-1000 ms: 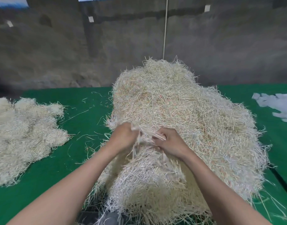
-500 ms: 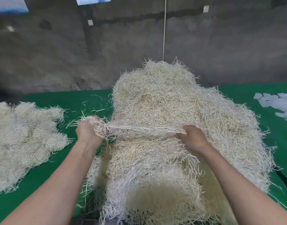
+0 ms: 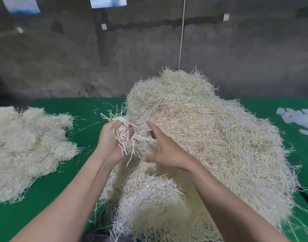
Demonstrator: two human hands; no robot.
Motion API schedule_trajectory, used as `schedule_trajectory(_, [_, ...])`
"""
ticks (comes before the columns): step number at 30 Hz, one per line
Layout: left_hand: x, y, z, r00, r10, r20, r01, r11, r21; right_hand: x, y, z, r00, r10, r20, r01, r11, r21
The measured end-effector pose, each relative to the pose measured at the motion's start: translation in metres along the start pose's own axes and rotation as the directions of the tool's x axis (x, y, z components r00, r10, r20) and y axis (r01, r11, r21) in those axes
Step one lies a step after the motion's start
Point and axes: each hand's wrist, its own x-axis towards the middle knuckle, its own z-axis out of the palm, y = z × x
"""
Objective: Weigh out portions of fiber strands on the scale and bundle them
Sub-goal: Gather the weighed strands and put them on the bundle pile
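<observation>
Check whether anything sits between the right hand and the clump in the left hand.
Nothing visible does. The left hand grips the clump over the big pile; the right hand is open just beside it, with the clump's loose ends reaching toward its palm.

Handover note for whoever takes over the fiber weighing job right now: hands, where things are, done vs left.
Left hand: grips a small wad of strands, raised at the left edge of the main pile.
Right hand: open, fingers spread, beside the wad.
Smaller heap lies apart on the left of the green cloth; pale scraps far right.
Scale: not in view.
Done: one handful taken.
Left: weigh it, bundle it, repeat; no tied bundle shows.
</observation>
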Motion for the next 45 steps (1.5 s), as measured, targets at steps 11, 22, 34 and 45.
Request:
schedule_trajectory(11, [0.002,-0.042,-0.020,0.966,-0.226,0.124,-0.105,0.095,0.990,0.016,0.046,-0.003,0.934,0.165,-0.318,-0.142,0.985,0.094])
schedule_trajectory(22, [-0.010,-0.031,-0.073,0.995,0.089,0.038,-0.036,-0.018,0.999,-0.021,0.078,-0.028,0.856,0.374,-0.358,-0.406,0.914,-0.018])
schedule_trajectory(34, [-0.086,0.017,-0.078,0.859,0.327,0.394,-0.444,0.095,0.891,-0.038,-0.090,0.102,0.997,-0.041,-0.071,0.061,0.948,0.313])
schedule_trajectory(45, [-0.125,0.022,-0.129,0.942,0.173,0.287,-0.316,0.173,0.933,-0.060,-0.110,0.156,0.965,0.176,-0.193,-0.068,0.882,0.467])
